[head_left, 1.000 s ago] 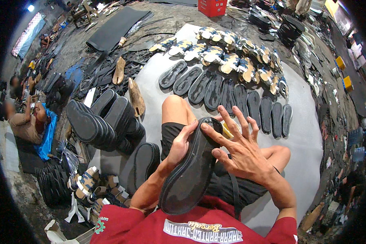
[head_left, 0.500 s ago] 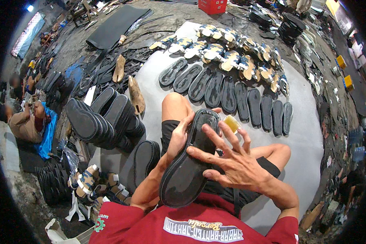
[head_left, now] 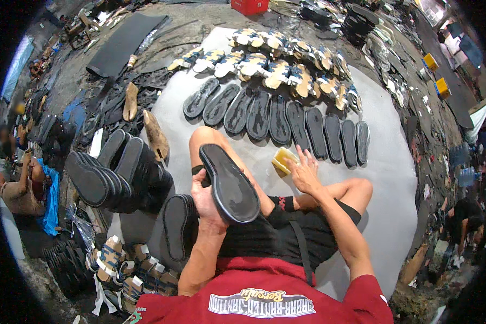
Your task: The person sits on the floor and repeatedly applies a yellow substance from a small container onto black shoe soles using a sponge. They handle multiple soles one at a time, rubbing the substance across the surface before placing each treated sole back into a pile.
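Observation:
My left hand (head_left: 204,197) grips a black shoe sole (head_left: 229,181) from its left side, holding it tilted over my lap. Wet, glossy patches show on the upper face of that sole. Past my knees, my right hand (head_left: 305,171) reaches to a small pale container (head_left: 284,161) with yellow contents, its fingers stretched out at the container's right side. Whether the fingertips dip into it cannot be told. Beyond lies a row of black soles (head_left: 279,120), several with shiny streaks. Behind them stand rows of sandal uppers (head_left: 254,65) in blue, white and tan.
Stacked black soles (head_left: 137,167) and a smaller stack (head_left: 178,227) stand to my left. Two wooden shoe lasts (head_left: 155,135) lie near them. More sandal uppers (head_left: 110,259) are piled at lower left. A grey sheet (head_left: 389,178) lies beneath me. Another person (head_left: 24,189) sits at far left.
My right hand has left the sole and moved to the yellow container. The left hand has lowered the sole leftward. The whole view has shifted slightly.

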{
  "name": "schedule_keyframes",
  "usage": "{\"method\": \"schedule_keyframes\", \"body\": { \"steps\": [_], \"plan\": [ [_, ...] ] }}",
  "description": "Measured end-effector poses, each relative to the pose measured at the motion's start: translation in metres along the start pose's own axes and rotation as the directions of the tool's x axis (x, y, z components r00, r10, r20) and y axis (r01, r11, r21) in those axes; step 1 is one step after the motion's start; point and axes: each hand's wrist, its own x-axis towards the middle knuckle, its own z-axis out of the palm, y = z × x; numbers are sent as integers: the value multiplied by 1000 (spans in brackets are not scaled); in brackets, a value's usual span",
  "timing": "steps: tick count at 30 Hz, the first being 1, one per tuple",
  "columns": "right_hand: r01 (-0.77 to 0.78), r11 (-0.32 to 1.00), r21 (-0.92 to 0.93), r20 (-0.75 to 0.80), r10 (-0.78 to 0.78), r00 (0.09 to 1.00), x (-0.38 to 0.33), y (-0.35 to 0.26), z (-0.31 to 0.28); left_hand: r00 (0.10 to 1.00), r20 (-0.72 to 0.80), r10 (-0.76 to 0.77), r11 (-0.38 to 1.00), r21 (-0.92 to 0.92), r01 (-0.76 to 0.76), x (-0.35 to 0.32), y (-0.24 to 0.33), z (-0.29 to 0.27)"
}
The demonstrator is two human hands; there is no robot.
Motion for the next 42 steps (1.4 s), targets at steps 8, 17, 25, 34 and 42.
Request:
{"method": "schedule_keyframes", "body": {
  "steps": [8,17,25,34,42],
  "plan": [
    [22,997,69,-165,-10,986,-16,7,6,964,255,71,997,-29,-65,-4,23,-6],
    [-226,56,973,227,-7,974,-46,-66,-102,979,199,-35,998,-50,46,8,-32,23],
    [374,926,55,-207,-356,911,-64,-150,-152,959,174,-225,970,-55,237,-6,-39,39],
    [339,941,-11,-255,-331,909,-71,-146,-163,895,321,-310,940,-39,339,-13,-29,41],
    [335,930,-152,-93,-351,932,-66,-151,-148,931,218,-293,956,52,289,-16,-27,42]
  ]
}}
